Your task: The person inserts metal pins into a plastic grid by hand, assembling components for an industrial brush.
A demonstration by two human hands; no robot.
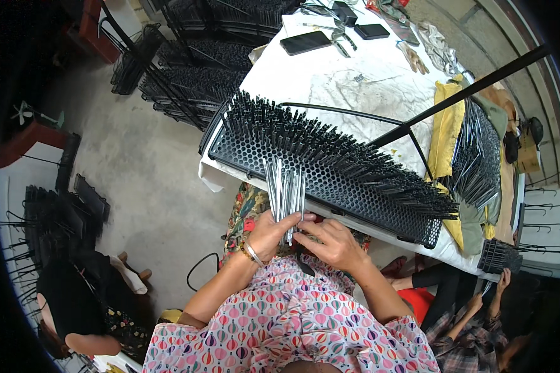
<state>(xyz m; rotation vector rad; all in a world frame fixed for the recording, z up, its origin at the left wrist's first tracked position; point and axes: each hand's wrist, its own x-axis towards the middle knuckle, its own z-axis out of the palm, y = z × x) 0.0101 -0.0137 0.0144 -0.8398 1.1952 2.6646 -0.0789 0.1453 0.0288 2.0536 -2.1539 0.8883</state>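
Note:
My left hand (264, 236) is closed round a bundle of thin silver rods (284, 189), which fans out toward the far side. The bundle's top ends overlap the near edge of a black perforated rack (348, 186). Against the bundle's near end, the fingers of my right hand (336, 244) are bent and pressed together on the rods; whether they pinch a single one is hidden. Dense rows of black-tipped rods (317, 146) stand in the rack's far holes, while bare holes show along its near side.
The rack lies on a white-covered table (348, 81) with phones (305, 43) and pliers (342, 42). A black bar (473, 90) slants above it. More silver rods (473, 155) lie on yellow sacking at right. Loaded racks (199, 81) stand far left. Two people (473, 329) sit nearby.

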